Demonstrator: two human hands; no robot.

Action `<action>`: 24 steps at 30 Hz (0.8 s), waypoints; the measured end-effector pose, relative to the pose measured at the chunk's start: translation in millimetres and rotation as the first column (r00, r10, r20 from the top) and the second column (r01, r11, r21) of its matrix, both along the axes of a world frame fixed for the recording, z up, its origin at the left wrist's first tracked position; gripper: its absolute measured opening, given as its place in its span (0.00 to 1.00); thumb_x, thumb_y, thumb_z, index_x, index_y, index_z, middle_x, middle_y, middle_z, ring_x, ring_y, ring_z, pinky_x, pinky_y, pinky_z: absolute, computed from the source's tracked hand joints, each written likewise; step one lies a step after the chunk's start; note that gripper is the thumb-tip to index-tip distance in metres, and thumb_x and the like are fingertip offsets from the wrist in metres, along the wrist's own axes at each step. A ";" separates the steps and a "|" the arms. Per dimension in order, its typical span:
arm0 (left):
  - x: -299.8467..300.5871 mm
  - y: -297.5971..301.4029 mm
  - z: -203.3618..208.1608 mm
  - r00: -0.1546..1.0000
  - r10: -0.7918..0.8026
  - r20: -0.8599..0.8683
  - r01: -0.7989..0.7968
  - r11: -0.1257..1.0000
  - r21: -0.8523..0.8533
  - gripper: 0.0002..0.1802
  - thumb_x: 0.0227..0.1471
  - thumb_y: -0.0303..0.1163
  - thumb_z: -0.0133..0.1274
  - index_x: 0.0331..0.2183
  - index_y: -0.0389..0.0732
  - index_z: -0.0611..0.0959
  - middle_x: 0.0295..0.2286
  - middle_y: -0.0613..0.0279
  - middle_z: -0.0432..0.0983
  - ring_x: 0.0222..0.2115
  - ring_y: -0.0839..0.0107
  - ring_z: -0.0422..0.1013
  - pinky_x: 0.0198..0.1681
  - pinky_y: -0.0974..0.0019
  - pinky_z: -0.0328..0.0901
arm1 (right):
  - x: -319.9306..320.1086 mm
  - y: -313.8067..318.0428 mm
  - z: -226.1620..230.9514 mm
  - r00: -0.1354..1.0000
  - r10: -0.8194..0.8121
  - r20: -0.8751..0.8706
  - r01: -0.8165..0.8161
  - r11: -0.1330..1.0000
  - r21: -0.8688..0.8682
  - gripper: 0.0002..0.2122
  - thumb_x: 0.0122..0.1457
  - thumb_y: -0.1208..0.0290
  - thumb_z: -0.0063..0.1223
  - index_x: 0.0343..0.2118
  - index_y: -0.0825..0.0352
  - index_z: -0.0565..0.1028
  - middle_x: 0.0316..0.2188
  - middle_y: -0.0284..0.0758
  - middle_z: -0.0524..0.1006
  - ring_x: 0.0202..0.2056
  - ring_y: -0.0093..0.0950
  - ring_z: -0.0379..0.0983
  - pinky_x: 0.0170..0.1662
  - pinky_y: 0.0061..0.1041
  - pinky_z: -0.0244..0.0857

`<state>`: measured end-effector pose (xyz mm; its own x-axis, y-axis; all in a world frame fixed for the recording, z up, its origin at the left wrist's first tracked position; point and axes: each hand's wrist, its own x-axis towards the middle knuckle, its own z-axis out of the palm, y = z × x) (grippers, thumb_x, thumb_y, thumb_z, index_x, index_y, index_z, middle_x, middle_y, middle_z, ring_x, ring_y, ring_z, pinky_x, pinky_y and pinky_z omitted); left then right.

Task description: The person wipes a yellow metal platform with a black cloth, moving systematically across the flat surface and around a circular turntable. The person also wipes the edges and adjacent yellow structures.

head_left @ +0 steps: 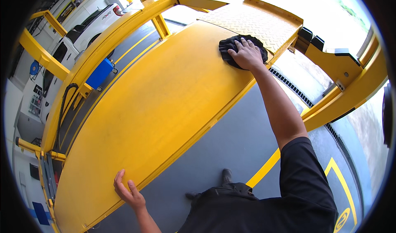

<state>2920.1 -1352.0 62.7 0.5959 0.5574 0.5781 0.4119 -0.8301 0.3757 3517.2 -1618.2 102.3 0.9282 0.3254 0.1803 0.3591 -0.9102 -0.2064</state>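
Observation:
A bunched black cloth (225, 51) lies against the far right end of a long yellow lift platform (152, 105), beside its raised-pattern plate. My right hand (247, 53) holds the cloth down from above, its arm stretched out and its fingers over the fabric. My left hand (130, 193) is near the platform's near edge, lower left, with fingers apart and nothing in it. Whether its fingers touch the yellow surface I cannot tell. Faint dark smudges show along the platform's middle.
A patterned yellow ramp plate (255, 20) adjoins the far end. Beyond a second yellow runway (111, 37) are a blue wheeled box (100, 74) and a white pickup (66, 51). A yellow post base (334, 68) stands at right, near a floor drain grate (295, 88).

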 end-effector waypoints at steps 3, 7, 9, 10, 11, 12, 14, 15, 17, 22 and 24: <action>4.1 -0.9 2.6 0.997 0.009 0.078 -0.010 1.000 0.007 0.22 0.73 0.42 0.46 0.56 0.37 0.81 0.53 0.53 0.80 0.56 0.51 0.73 0.63 0.49 0.62 | -77.3 32.5 -13.5 0.957 0.277 0.082 -0.283 0.956 0.080 0.34 0.73 0.41 0.42 0.74 0.57 0.69 0.79 0.41 0.60 0.79 0.43 0.50 0.79 0.44 0.44; 3.0 -1.7 -3.4 0.996 0.041 0.078 -0.046 0.997 0.059 0.21 0.73 0.41 0.46 0.54 0.36 0.81 0.52 0.53 0.81 0.55 0.51 0.74 0.61 0.49 0.64 | -215.7 46.8 -17.5 0.762 0.628 0.158 -0.648 0.740 0.181 0.29 0.73 0.46 0.48 0.71 0.56 0.73 0.76 0.38 0.65 0.78 0.43 0.53 0.79 0.46 0.46; 6.3 1.6 -3.6 0.995 0.045 0.087 -0.049 0.997 0.053 0.21 0.73 0.40 0.46 0.54 0.36 0.81 0.52 0.52 0.81 0.55 0.51 0.74 0.61 0.49 0.64 | -234.8 40.1 -22.9 0.630 0.747 0.214 -0.774 0.583 0.247 0.25 0.72 0.50 0.53 0.68 0.55 0.76 0.74 0.35 0.68 0.76 0.39 0.58 0.77 0.45 0.50; 7.2 3.3 -5.5 0.995 0.048 0.087 -0.051 0.998 0.035 0.20 0.73 0.40 0.46 0.54 0.36 0.81 0.52 0.52 0.81 0.55 0.50 0.74 0.61 0.49 0.64 | -231.5 33.1 -25.5 0.571 0.788 0.230 -0.815 0.512 0.271 0.24 0.71 0.52 0.55 0.66 0.55 0.78 0.73 0.34 0.70 0.75 0.38 0.60 0.76 0.44 0.53; 5.7 2.5 -6.3 0.995 0.055 0.089 -0.057 0.998 0.021 0.20 0.73 0.40 0.46 0.54 0.36 0.81 0.52 0.52 0.81 0.55 0.50 0.74 0.61 0.48 0.64 | -212.4 25.0 -26.1 0.509 0.802 0.313 -0.852 0.416 0.317 0.21 0.68 0.56 0.61 0.60 0.56 0.82 0.66 0.33 0.78 0.70 0.36 0.68 0.72 0.41 0.60; 5.2 2.2 -5.4 0.995 0.056 0.080 -0.058 0.998 0.025 0.20 0.73 0.40 0.46 0.54 0.36 0.81 0.52 0.52 0.81 0.54 0.50 0.74 0.61 0.48 0.64 | -192.1 16.0 -25.3 0.510 0.775 0.373 -0.857 0.422 0.296 0.20 0.66 0.57 0.63 0.58 0.57 0.82 0.62 0.32 0.81 0.66 0.35 0.72 0.68 0.40 0.64; 5.2 0.6 -2.1 0.996 0.068 0.064 -0.071 0.997 0.034 0.20 0.73 0.40 0.46 0.54 0.36 0.81 0.51 0.52 0.80 0.54 0.50 0.74 0.60 0.48 0.64 | -147.3 -5.9 -30.5 0.632 0.616 0.470 -0.766 0.588 0.259 0.18 0.67 0.58 0.59 0.57 0.57 0.83 0.61 0.33 0.81 0.66 0.35 0.73 0.65 0.40 0.65; 3.2 0.6 -1.0 0.996 0.063 0.060 -0.066 0.997 0.041 0.20 0.73 0.40 0.46 0.54 0.36 0.81 0.51 0.52 0.80 0.54 0.50 0.74 0.60 0.48 0.63 | -127.1 -17.2 -26.5 0.678 0.597 0.430 -0.724 0.645 0.245 0.20 0.66 0.59 0.58 0.58 0.57 0.82 0.63 0.33 0.80 0.68 0.37 0.71 0.67 0.41 0.64; 4.0 0.3 -1.6 0.997 0.052 0.054 -0.054 0.998 0.044 0.20 0.73 0.41 0.46 0.54 0.37 0.81 0.51 0.53 0.81 0.54 0.50 0.74 0.60 0.48 0.63 | -92.5 -33.0 -26.0 0.783 0.498 0.372 -0.599 0.766 0.235 0.19 0.68 0.59 0.56 0.59 0.57 0.82 0.66 0.33 0.79 0.70 0.39 0.69 0.71 0.42 0.60; 6.1 -0.2 -0.5 0.998 0.048 0.044 -0.050 0.998 0.029 0.20 0.73 0.43 0.47 0.55 0.39 0.80 0.52 0.55 0.80 0.56 0.52 0.73 0.60 0.49 0.62 | -56.9 -27.6 -29.9 0.974 0.045 0.224 -0.099 0.966 0.238 0.28 0.71 0.49 0.51 0.69 0.59 0.75 0.73 0.36 0.70 0.76 0.40 0.58 0.78 0.42 0.48; 3.7 -1.0 1.7 0.998 0.060 0.036 -0.060 0.998 0.005 0.20 0.74 0.43 0.47 0.56 0.39 0.80 0.53 0.55 0.80 0.56 0.53 0.73 0.60 0.49 0.62 | -92.4 1.9 -32.5 0.973 0.016 0.230 -0.061 0.980 0.188 0.30 0.71 0.48 0.48 0.71 0.59 0.73 0.74 0.41 0.68 0.77 0.43 0.57 0.78 0.44 0.46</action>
